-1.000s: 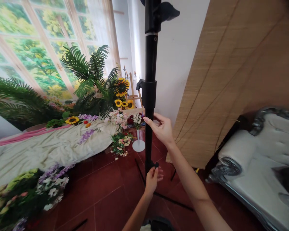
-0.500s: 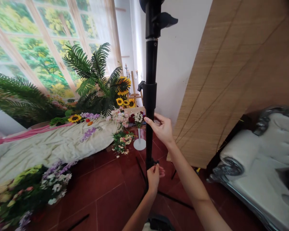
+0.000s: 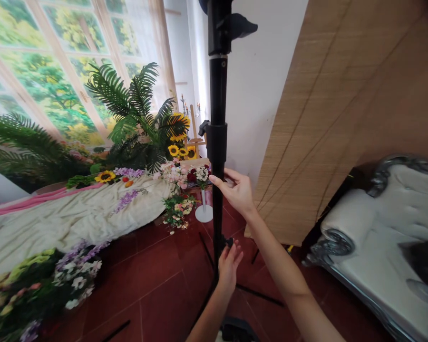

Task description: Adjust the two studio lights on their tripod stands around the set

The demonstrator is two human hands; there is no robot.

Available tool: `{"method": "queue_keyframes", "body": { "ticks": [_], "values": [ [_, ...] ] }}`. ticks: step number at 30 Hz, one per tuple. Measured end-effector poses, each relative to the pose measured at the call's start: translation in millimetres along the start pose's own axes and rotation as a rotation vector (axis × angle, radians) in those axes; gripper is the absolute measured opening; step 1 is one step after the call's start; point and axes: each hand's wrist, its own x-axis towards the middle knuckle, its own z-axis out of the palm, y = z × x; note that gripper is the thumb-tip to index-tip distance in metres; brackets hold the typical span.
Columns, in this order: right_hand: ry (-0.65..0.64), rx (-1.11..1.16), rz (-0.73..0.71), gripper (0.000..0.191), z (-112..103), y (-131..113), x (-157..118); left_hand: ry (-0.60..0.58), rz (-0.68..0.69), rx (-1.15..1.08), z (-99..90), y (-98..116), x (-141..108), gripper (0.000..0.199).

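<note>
A black light stand [image 3: 218, 90] rises upright through the middle of the view, its thin legs spread on the floor. My right hand [image 3: 237, 192] is wrapped round the pole below the middle collar [image 3: 217, 143], thumb in front, fingers partly hidden behind it. Lower down, my left hand [image 3: 228, 266] is beside the pole at a small black knob [image 3: 228, 242]; its fingers are loosely spread and touch or nearly touch the knob. A larger knob [image 3: 242, 26] juts out at the top.
At left, a cream cloth [image 3: 128, 213] with flowers lies by a palm [image 3: 128, 99] and window backdrop. A white round-based stand [image 3: 204, 213] is behind the pole. Right are a bamboo blind [image 3: 306, 118] and a silver-framed sofa [image 3: 392, 237]. The floor [image 3: 164, 280] is red tile.
The fingers of my left hand have loosened and spread at the lower knob. My right hand keeps its place on the pole. The whole view has shifted slightly.
</note>
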Motion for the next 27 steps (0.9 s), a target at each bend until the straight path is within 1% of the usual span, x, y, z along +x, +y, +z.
{"method": "queue_keyframes", "body": {
  "ticks": [3, 5, 7, 9, 10, 12, 14, 16, 19, 21, 22, 23, 27],
  "values": [
    [-0.007, -0.018, 0.003, 0.04, -0.8, -0.9, 0.4, 0.003, -0.091, -0.11, 6.5, 2.4, 7.8, 0.019],
    [-0.007, -0.017, 0.005, 0.039, -1.1, -1.4, 0.5, -0.004, -0.145, -0.164, 7.8, 3.0, 13.7, 0.018],
    [-0.008, -0.005, 0.015, 0.039, -1.2, -1.4, 0.8, -0.033, -0.174, -0.164, 6.0, 3.7, 16.2, 0.019],
    [-0.011, 0.009, 0.029, 0.04, -1.2, -0.7, 1.3, -0.072, -0.166, -0.065, 2.5, 5.6, 15.0, 0.021],
    [-0.012, 0.014, 0.032, 0.041, -1.3, -0.1, 1.7, -0.084, -0.141, 0.03, 0.9, 7.2, 13.6, 0.026],
    [-0.017, 0.019, 0.031, 0.042, -1.6, 1.0, 2.3, -0.078, -0.055, 0.288, -0.3, 11.0, 11.6, 0.045],
    [-0.024, 0.02, 0.031, 0.042, -2.1, 1.6, 2.7, -0.035, 0.036, 0.527, 2.9, 14.2, 12.4, 0.059],
    [-0.029, 0.018, 0.03, 0.04, -2.4, 1.5, 2.8, 0.041, 0.06, 0.614, 10.3, 15.6, 16.6, 0.06],
    [-0.018, 0.016, 0.018, 0.038, -2.3, 0.9, 3.1, 0.17, 0.019, 0.528, 23.1, 14.7, 24.4, 0.051],
    [-0.01, 0.012, 0.013, 0.038, -2.0, 0.7, 3.6, 0.218, -0.006, 0.475, 26.4, 13.8, 25.8, 0.048],
    [-0.009, 0.011, 0.017, 0.039, -2.0, 0.7, 3.9, 0.206, -0.016, 0.465, 25.2, 13.6, 24.4, 0.049],
    [-0.011, 0.012, 0.023, 0.04, -2.0, 0.9, 4.3, 0.169, -0.028, 0.453, 22.1, 13.6, 21.8, 0.051],
    [-0.028, 0.021, 0.038, 0.042, -2.5, 2.1, 5.3, -0.084, -0.096, 0.356, 0.6, 15.2, 6.5, 0.059]
  ]
}}
